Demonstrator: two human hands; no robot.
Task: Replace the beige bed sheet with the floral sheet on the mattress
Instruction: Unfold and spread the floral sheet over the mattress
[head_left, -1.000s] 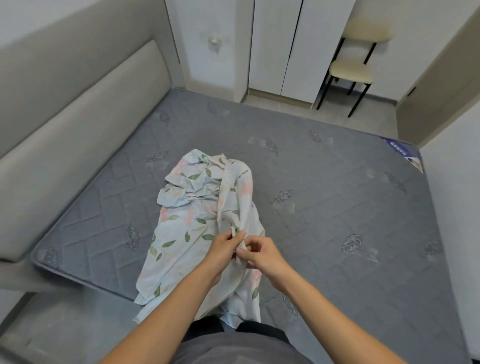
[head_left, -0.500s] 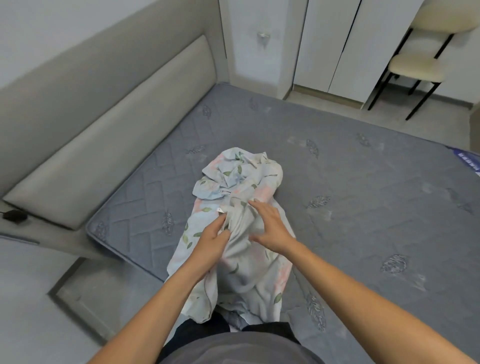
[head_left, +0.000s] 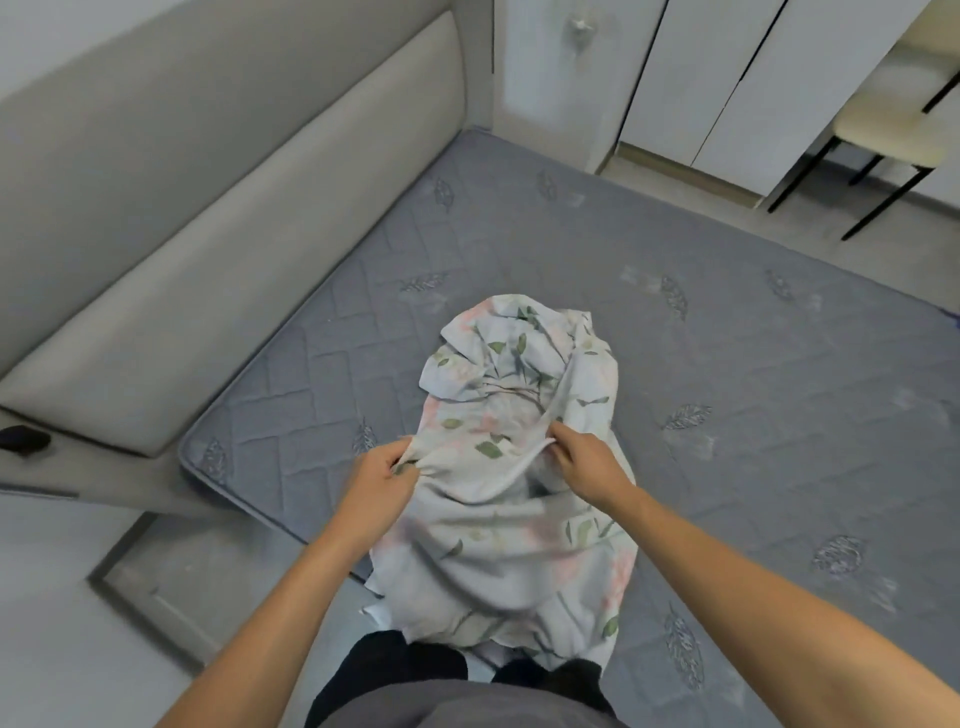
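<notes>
Pinching one edge of the floral sheet (head_left: 514, 447), left fingers (head_left: 402, 457) and right fingers (head_left: 561, 436) are clamped on it, its bunched length running away across the mattress (head_left: 727, 338).

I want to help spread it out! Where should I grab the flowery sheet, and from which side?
Grab the sheet along its folded edge, where the left hand and right hand already pinch it. Come from the near side of the mattress, since the sheet hangs over that edge. The far part is a crumpled heap with no clear edge, so a grip there would probably just lift a lump.
</notes>
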